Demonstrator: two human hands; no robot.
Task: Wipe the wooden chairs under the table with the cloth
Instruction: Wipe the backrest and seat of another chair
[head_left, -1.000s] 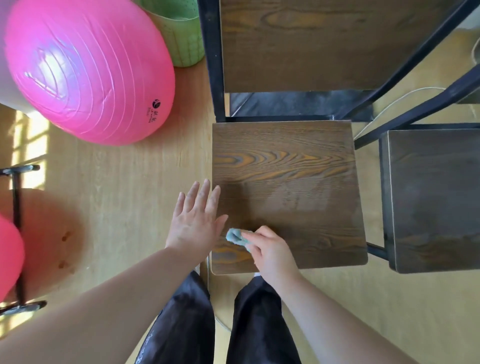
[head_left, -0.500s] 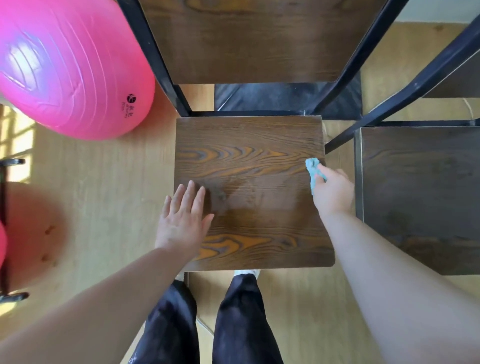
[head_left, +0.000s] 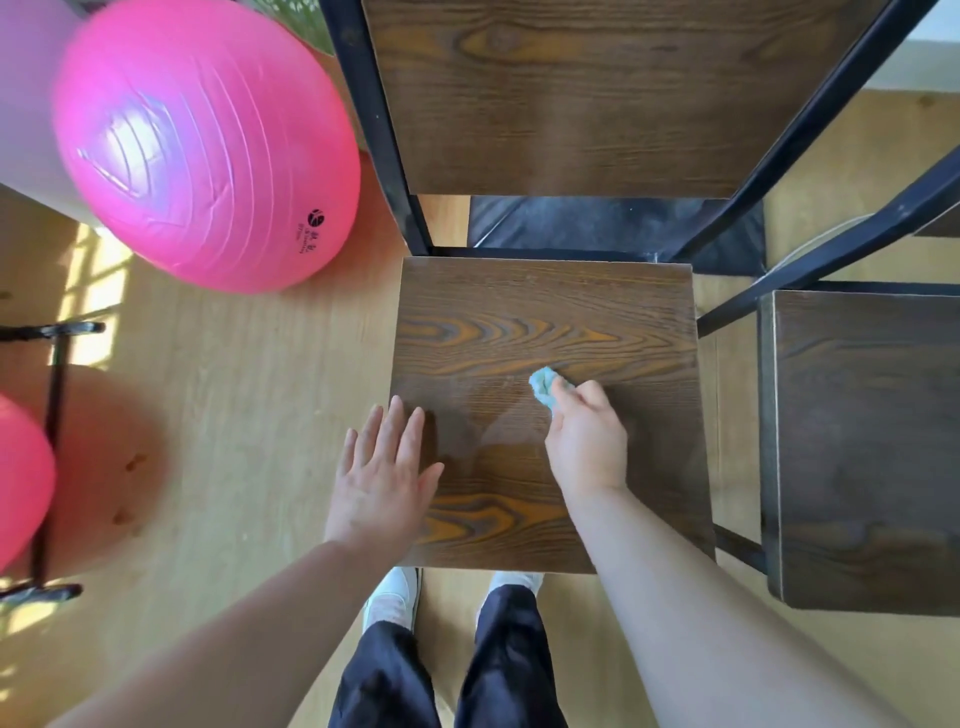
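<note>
A dark wooden chair seat (head_left: 545, 322) with orange grain and a black metal frame lies directly below me. My right hand (head_left: 587, 441) presses a small light-blue cloth (head_left: 543, 387) onto the middle of the seat; a damp streak shows left of the cloth. My left hand (head_left: 382, 478) lies flat with fingers spread on the seat's left edge. A second wooden chair seat (head_left: 862, 441) stands to the right. The first chair's wooden backrest (head_left: 597, 93) rises at the top.
A large pink exercise ball (head_left: 202, 145) sits on the wooden floor left of the chair. Another pink ball (head_left: 21, 467) and a black metal stand (head_left: 54, 415) are at the far left. My legs and white shoes are below the seat's front edge.
My right hand swept the cloth from the seat's front left to its right edge, then back to the middle. My left hand stayed on the left edge.
</note>
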